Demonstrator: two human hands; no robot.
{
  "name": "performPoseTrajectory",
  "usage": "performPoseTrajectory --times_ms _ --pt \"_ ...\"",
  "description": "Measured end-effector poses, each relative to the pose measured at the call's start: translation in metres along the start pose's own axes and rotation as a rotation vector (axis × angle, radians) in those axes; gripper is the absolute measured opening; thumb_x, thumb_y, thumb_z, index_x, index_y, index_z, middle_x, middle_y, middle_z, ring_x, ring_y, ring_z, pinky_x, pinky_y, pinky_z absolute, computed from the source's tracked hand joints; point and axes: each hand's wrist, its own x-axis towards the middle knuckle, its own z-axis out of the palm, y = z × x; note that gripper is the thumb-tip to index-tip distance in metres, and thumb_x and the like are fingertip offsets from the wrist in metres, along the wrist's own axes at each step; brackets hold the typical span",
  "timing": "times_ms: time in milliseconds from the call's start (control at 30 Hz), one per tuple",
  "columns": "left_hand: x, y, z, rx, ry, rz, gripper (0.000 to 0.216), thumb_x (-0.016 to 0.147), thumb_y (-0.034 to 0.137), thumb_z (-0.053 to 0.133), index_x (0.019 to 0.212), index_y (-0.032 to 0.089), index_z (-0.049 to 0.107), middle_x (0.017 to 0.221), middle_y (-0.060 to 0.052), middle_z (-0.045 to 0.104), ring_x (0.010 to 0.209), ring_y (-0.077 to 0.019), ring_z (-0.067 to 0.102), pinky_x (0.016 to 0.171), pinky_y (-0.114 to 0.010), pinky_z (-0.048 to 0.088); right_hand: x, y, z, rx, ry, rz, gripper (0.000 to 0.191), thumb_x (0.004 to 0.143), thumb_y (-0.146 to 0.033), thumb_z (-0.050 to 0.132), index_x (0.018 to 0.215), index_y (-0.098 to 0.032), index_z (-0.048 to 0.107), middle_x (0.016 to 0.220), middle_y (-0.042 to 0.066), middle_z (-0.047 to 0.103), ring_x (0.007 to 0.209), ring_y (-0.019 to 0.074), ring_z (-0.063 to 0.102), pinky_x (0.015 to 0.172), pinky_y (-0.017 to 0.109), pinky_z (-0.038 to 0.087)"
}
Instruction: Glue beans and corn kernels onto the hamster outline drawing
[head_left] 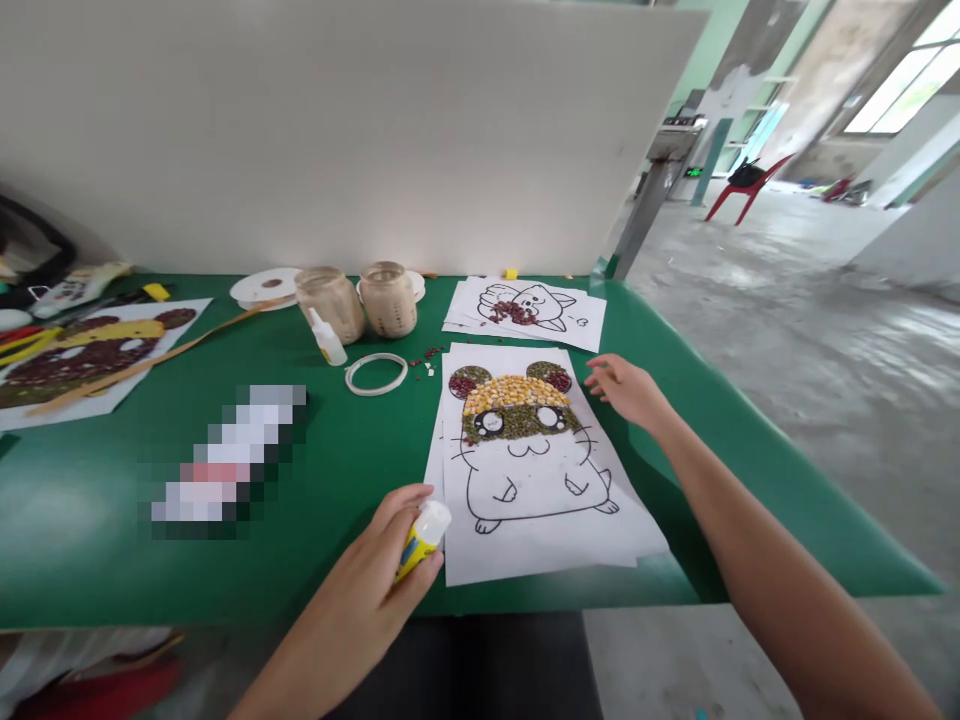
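My left hand (388, 555) is closed around a yellow glue bottle (420, 543) with a white cap, over the lower left corner of a drawing sheet (540, 545). On the sheet is a hamster outline. Yellow corn kernels (504, 393) fill its forehead, green beans (517, 425) the band around the eyes, and red and green beans the ears. The belly and paws are bare paper. Just right of the hamster's ear, my right hand (624, 388) hovers at the sheet's edge, fingers apart and nothing visible in them.
Behind lies another drawing (577, 310) with red beans on it. Two jars (388, 300), a white squeeze bottle (328, 338), a white ring (376, 374) and loose beans (429, 354) are to the left. Farther left are a blurred-out object (232, 450) and a bean picture (97, 360). A white board (360, 140) stands behind.
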Motion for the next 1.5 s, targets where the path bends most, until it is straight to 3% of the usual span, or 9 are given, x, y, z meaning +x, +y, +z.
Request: performPoseTrajectory --times_ms 167,433,733,967,1100,1233,1300,1500 --pt "0.0 0.0 0.008 0.059 0.022 0.043 0.027 0.086 0.033 0.032 0.105 0.021 0.047 0.132 -0.011 0.044 0.116 -0.0238 0.049 0.094 -0.039 0.043 -0.003 -0.004 0.005 0.148 -0.055 0.09 0.01 0.077 -0.016 0.048 0.087 -0.017 0.051 0.075 0.002 0.06 0.053 0.0083 0.056 0.054 0.023 0.05" --pt "-0.002 0.007 0.013 0.073 -0.01 0.063 0.026 0.085 0.029 0.03 0.099 0.02 0.05 0.134 -0.011 0.044 0.118 -0.0225 0.048 0.095 -0.038 0.043 -0.003 -0.002 -0.001 0.285 -0.164 0.054 0.024 0.064 -0.016 0.061 0.087 -0.015 0.056 0.051 -0.007 0.051 0.043 0.0069 0.043 0.042 0.021 0.037" --pt "-0.003 0.007 0.009 0.011 -0.027 0.075 0.034 0.084 0.029 0.035 0.116 0.02 0.045 0.13 -0.008 0.049 0.113 -0.0214 0.052 0.094 -0.035 0.045 0.001 -0.001 0.004 0.311 -0.058 0.051 0.015 0.061 -0.019 0.058 0.073 -0.019 0.049 0.053 -0.007 0.051 0.039 0.0054 0.04 0.039 0.02 0.036" --pt "-0.003 0.005 0.01 -0.028 -0.027 0.092 0.033 0.082 0.03 0.037 0.112 0.02 0.049 0.126 -0.009 0.053 0.109 -0.0227 0.054 0.092 -0.035 0.045 0.002 -0.005 0.008 0.25 -0.019 0.026 0.012 0.06 -0.019 0.056 0.07 -0.019 0.048 0.05 -0.007 0.048 0.037 0.0057 0.039 0.037 0.02 0.035" --pt "-0.004 0.004 0.009 -0.172 -0.073 0.103 0.035 0.08 0.029 0.041 0.113 0.02 0.049 0.123 -0.01 0.055 0.108 -0.0234 0.054 0.093 -0.036 0.043 0.0 -0.008 0.011 0.184 -0.015 0.002 0.01 0.062 -0.016 0.054 0.069 -0.02 0.048 0.045 -0.008 0.047 0.036 0.0073 0.041 0.036 0.02 0.036" --pt "0.002 -0.003 0.001 -0.545 -0.21 0.089 0.03 0.081 0.036 0.04 0.103 0.019 0.052 0.101 -0.009 0.063 0.095 -0.0206 0.059 0.084 -0.033 0.047 0.0 -0.01 0.012 0.096 -0.002 -0.023 0.012 0.061 -0.012 0.054 0.066 -0.02 0.047 0.045 -0.007 0.051 0.035 0.0085 0.045 0.038 0.022 0.04" --pt "0.008 -0.007 -0.007 -0.602 -0.148 0.07 0.029 0.081 0.039 0.041 0.097 0.018 0.053 0.098 -0.009 0.062 0.092 -0.0205 0.057 0.08 -0.032 0.047 0.0 -0.012 0.011 0.042 0.017 -0.035 0.012 0.062 -0.011 0.054 0.062 -0.02 0.046 0.044 -0.006 0.052 0.035 0.009 0.048 0.04 0.022 0.042" --pt "0.031 -0.015 -0.033 -0.397 0.074 0.133 0.026 0.08 0.039 0.044 0.096 0.021 0.056 0.097 -0.005 0.054 0.083 -0.0182 0.052 0.071 -0.029 0.044 0.0 -0.03 0.003 -0.166 0.064 -0.121 0.015 0.071 -0.016 0.049 0.057 -0.02 0.047 0.044 -0.003 0.055 0.036 0.0085 0.047 0.04 0.021 0.038"
